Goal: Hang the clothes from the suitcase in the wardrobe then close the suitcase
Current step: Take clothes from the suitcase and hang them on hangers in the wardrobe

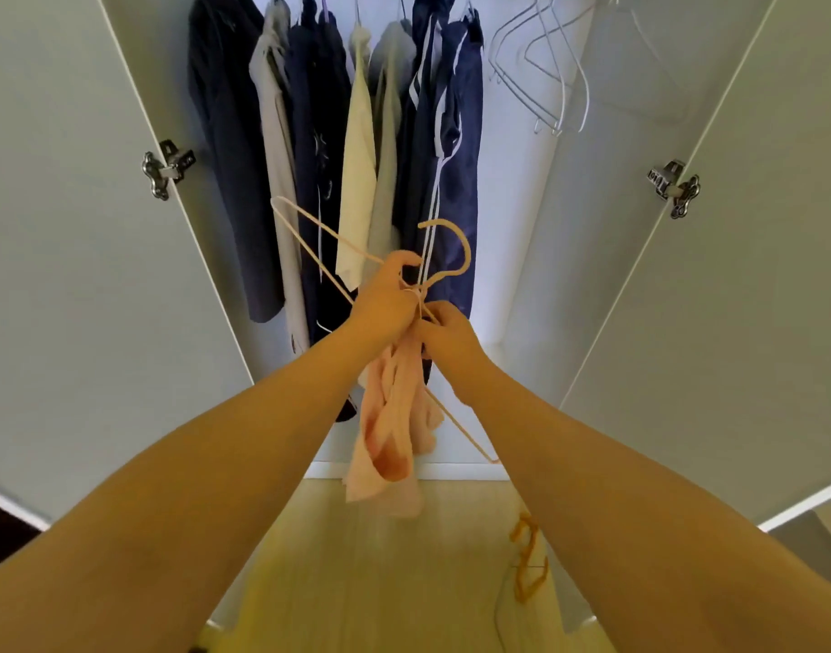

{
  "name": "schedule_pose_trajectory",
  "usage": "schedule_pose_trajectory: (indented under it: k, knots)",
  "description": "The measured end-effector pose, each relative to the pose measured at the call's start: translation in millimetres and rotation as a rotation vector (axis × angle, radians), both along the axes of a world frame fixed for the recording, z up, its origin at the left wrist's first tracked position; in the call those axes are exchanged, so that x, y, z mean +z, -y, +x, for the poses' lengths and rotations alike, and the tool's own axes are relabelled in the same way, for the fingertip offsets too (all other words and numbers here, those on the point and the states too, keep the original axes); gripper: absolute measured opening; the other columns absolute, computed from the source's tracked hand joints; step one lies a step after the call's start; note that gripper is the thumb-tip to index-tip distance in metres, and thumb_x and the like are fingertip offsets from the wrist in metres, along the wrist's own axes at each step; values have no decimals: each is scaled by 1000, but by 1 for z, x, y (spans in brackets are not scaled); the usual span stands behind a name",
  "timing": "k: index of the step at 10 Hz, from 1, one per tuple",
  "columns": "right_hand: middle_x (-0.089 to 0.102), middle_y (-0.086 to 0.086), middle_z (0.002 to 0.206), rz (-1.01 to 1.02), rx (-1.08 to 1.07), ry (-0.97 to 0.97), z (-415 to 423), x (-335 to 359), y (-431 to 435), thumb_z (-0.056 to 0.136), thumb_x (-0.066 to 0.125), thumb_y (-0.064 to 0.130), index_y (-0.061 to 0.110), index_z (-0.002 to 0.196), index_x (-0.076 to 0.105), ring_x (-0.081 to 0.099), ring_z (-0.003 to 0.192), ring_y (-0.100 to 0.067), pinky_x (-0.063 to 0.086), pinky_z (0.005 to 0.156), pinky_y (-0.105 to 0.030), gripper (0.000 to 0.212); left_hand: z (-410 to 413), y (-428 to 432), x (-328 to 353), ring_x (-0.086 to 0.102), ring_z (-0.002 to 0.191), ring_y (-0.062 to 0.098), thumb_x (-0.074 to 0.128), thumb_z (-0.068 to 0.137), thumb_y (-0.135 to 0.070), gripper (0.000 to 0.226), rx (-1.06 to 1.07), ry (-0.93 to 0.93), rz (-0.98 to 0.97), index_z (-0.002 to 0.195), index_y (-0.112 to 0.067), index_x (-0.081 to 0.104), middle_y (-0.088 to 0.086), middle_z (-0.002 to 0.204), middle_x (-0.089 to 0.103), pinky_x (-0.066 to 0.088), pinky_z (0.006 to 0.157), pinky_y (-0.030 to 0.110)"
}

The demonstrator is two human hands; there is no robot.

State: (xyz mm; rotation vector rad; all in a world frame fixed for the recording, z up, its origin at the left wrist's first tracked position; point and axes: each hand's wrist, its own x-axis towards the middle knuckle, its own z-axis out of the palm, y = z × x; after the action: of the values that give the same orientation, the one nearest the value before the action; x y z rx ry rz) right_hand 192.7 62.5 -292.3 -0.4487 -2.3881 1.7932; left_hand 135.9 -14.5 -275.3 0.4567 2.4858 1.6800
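In front of the open wardrobe I hold a thin peach hanger tilted, its hook pointing up right. My left hand grips the hanger at its neck. My right hand pinches the hanger wire and the top of a pale pink garment, which droops in a bunch below both hands. Several garments, dark blue, grey and cream, hang in the wardrobe behind. The suitcase is out of view.
Several bare white hangers hang at the wardrobe's upper right, with free rail space there. Both white doors stand wide open at left and right. An orange hanger lies on the light wooden floor below.
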Motion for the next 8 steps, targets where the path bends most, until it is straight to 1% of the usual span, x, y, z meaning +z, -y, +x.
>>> schedule_pose_trajectory:
  k: [1,2,3,4,5,6,7,8]
  knots:
    - [55,2,82,-101,-83,-33,-2,-5,5,91,56,19,8,105,59,52,78,-12,45,83,-31,18,3,14,-13,53,84,18,43,89,4,65,83,42,73,144,-27,26,2,102,51,48,72,30]
    - [51,5,69,-114,-188,13,3,-14,-5,90,56,37,10,86,62,50,73,-14,44,84,-35,28,3,28,-27,48,69,13,38,90,4,64,270,88,111,144,-27,24,4,93,50,45,61,26]
    - [50,2,69,-78,-267,122,7,-21,-22,92,49,46,12,75,57,49,80,-18,42,95,-41,40,-4,40,-35,45,70,17,39,92,-2,51,516,276,189,141,-14,27,4,84,45,40,60,26]
    - [51,-2,76,-89,-304,177,8,-20,-31,95,44,41,8,87,55,50,83,-20,43,97,-40,36,-14,51,-37,45,70,18,40,95,-10,37,630,528,283,132,-5,42,6,83,45,40,61,28]
    - [50,-3,70,-140,-347,190,6,-24,-33,96,42,27,5,86,54,47,64,-12,42,67,-25,27,-15,57,-43,42,61,18,41,96,-18,24,613,593,282,116,-7,51,5,72,42,37,55,29]
    - [48,-2,67,-148,-338,217,9,-32,-37,97,40,22,8,74,51,43,59,-10,38,63,-23,29,-14,62,-48,44,63,19,41,95,-20,17,642,647,268,99,-8,53,5,72,43,34,51,28]
    - [45,-1,71,-63,-330,242,16,-41,-42,98,43,26,2,103,57,42,61,-12,35,60,-21,29,-17,69,-52,41,59,17,38,96,-14,26,681,659,347,72,-11,46,5,69,42,36,53,27]
    - [42,5,64,-94,-367,281,21,-36,-48,93,49,42,2,111,59,39,55,-6,34,50,-16,45,-21,75,-49,41,59,17,43,94,-11,29,739,657,378,65,-11,44,4,67,42,38,60,28]
